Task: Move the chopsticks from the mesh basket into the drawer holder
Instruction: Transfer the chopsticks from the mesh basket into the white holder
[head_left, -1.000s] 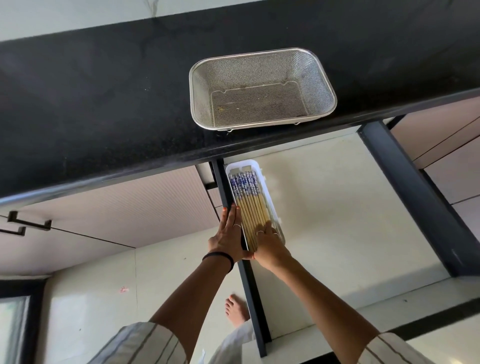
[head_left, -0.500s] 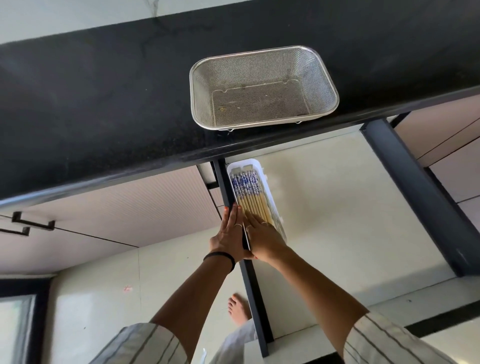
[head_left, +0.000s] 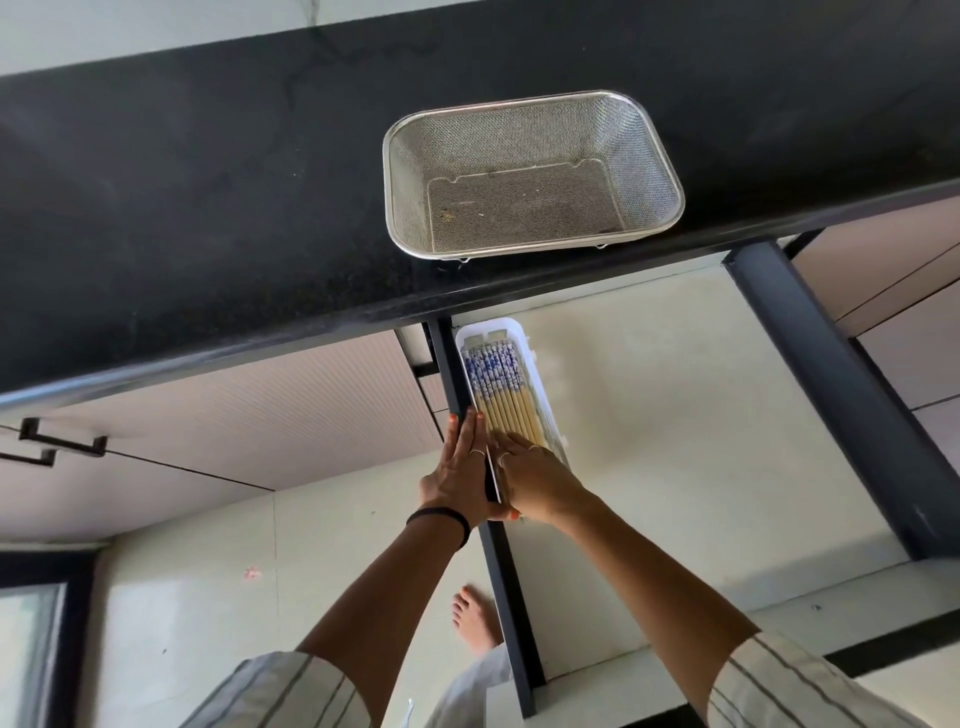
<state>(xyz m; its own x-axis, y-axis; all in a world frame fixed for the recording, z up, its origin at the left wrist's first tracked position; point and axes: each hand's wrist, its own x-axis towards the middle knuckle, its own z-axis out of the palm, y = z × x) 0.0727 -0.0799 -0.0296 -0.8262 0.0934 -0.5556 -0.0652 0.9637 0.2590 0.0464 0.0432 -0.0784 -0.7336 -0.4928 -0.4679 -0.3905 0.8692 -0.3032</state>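
A steel mesh basket (head_left: 530, 171) stands on the black counter with no chopsticks in it, only a few specks. Below it, a white drawer holder (head_left: 540, 384) lies in the open drawer against its left side wall. A bundle of bamboo chopsticks (head_left: 501, 395) with blue-and-white patterned tops lies lengthwise in the holder. My left hand (head_left: 462, 478) lies flat with fingers straight on the drawer's dark left rail, beside the holder. My right hand (head_left: 535, 480) rests palm down on the near ends of the chopsticks, fingers spread, and hides them there.
The drawer's pale floor (head_left: 675, 441) stretches right of the holder to a dark right rail (head_left: 841, 395). The black counter (head_left: 208, 208) overhangs the drawer's back. A cabinet front with a dark handle (head_left: 57, 447) is at the left. A bare foot (head_left: 475, 623) stands on the tiled floor.
My right hand slid a little forward over the near ends of the chopsticks. My left hand stayed on the rail. The basket and holder did not move.
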